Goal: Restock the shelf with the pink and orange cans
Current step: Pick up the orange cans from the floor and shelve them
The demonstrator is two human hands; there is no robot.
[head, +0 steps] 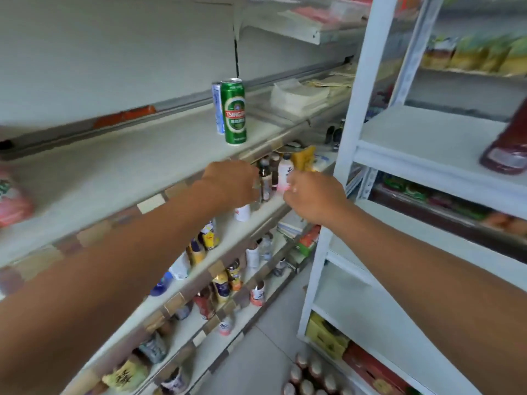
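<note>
So up on the top shelf (114,166) a green beer can (234,109) stands near the front edge, with a blue-and-white can (217,109) tucked right behind it. On the next shelf down (231,235), little dark bottles (266,178) crowd in between both hands, with a yellow pouch (304,159) behind them. The pink can (283,173) stands upright there, right against the right hand's (313,199) curled fingers. Whether that's a real grip, I can't tell. The left hand (229,185) curls down over a white can (242,213) with its fingers hidden, so no idea there either.
</note>
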